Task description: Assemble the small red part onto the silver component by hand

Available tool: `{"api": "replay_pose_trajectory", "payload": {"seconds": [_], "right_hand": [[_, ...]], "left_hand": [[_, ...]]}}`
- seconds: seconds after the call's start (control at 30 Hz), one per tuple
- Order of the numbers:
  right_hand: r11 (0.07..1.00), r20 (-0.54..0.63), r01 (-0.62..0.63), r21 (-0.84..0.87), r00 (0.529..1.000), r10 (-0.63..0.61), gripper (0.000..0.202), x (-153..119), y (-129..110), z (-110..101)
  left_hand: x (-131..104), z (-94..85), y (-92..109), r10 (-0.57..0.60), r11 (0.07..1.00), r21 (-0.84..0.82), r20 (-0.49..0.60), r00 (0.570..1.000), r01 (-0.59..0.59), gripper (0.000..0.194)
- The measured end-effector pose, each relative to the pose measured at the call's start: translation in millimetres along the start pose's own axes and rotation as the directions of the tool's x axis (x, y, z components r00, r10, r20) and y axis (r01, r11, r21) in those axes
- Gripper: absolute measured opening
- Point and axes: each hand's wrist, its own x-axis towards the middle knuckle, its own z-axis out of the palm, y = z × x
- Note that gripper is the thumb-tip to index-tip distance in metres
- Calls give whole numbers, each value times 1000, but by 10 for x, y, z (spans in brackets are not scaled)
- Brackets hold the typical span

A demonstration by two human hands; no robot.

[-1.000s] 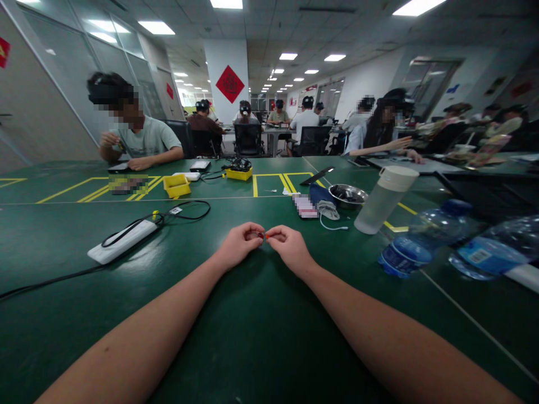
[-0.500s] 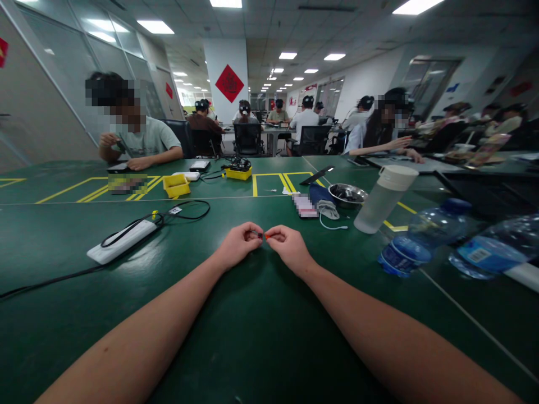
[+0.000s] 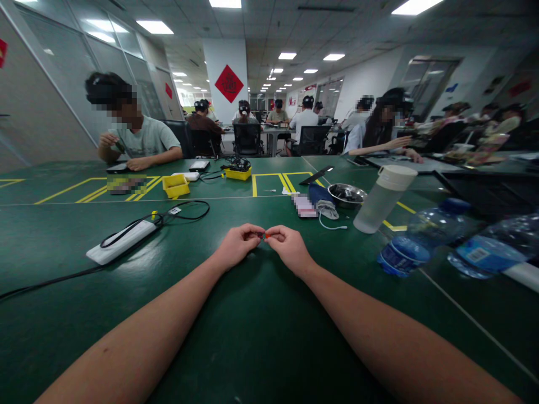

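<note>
We pinch a tiny dark bit [image 3: 260, 235] in our left hand [image 3: 236, 247] and a tiny orange bit [image 3: 268, 235] in our right hand [image 3: 291, 248], close together, well short of the far edge of the table [image 3: 261, 325]. If our pinch slips, either could drop and roll.

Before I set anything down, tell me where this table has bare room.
Bare glossy green tabletop lies between the left forearm and right forearm, and between the left hand and the white oblong block. It is crowded beyond and right of the right hand: round silver metal bowl, frosted cylindrical bottle, clear plastic bottles with blue labels.
</note>
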Motion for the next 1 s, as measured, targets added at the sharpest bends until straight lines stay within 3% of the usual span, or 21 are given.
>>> {"api": "replay_pose_trajectory", "payload": {"seconds": [0.2,0.37,0.7,1.0], "right_hand": [[999,19,29,-15,999,-29,18,3,27,-2],[993,-32,71,-91,997,-74,15,8,25,-15],[999,-82,-30,-24,996,28,13,-2,-48,-10],[1000,-48,-23,-15,999,22,19,-6,-50,-23]], "left_hand": [[15,16,-34,5,999,-54,-2,1000,-5,36],[18,18,-7,14,1000,-18,-28,1000,-14,30],[14,10,1,-55,985,-162,-23,998,51,17],[-7,15,-8,-87,975,-207,6,996,86,21]]}}
